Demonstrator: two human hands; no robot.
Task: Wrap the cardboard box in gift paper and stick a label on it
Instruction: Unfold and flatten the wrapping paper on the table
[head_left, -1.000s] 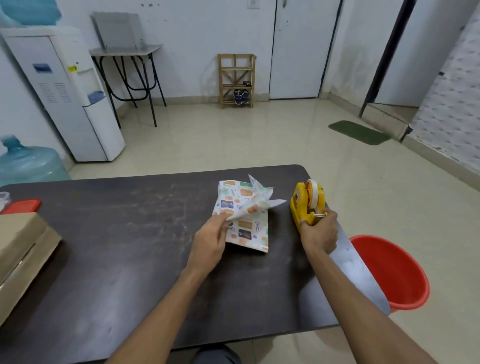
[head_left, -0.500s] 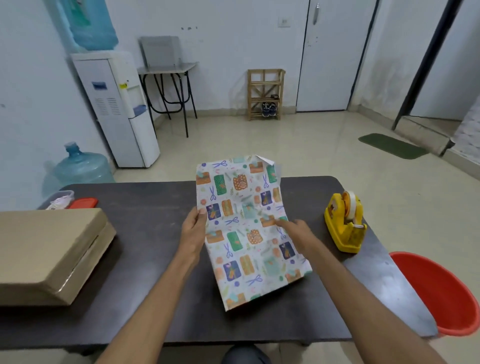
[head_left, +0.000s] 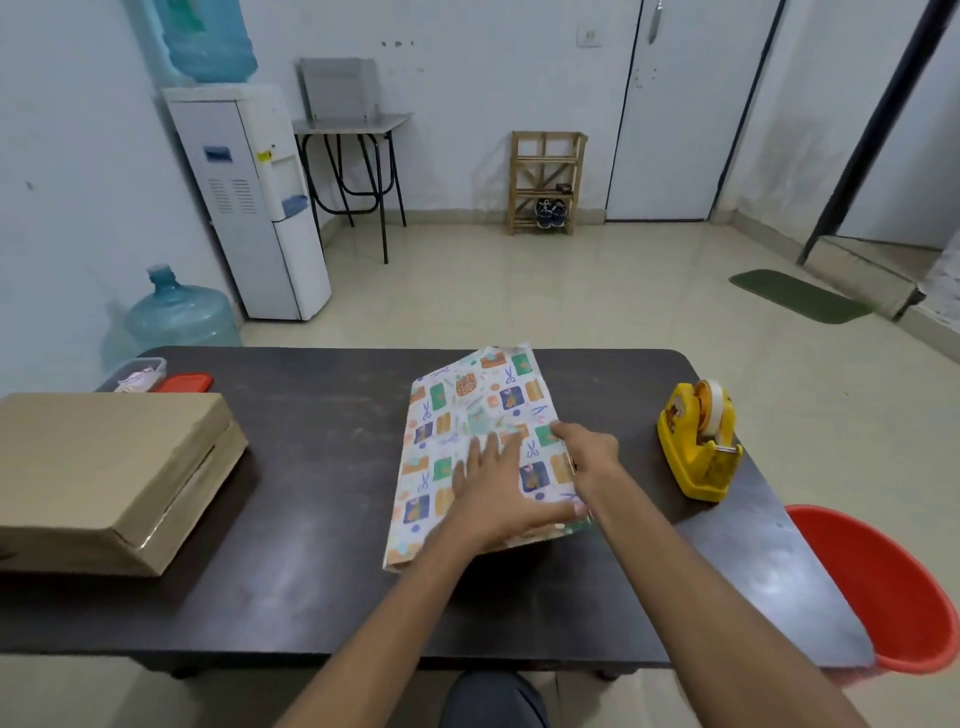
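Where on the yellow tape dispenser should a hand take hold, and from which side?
Clasp the tape dispenser across its flat yellow flanks, probably from above: the roll stands upright between them and the cutter sits at its near end.

White gift paper is lying at the centre of the table, showing a busy print of green, orange and navy squares among small blue scissors. The table is looking dark brown, nearly black, with pale scuffs. A plain tan cardboard box is sitting at nine o'clock, a yellow tape dispenser at three o'clock, a red bucket at four o'clock.
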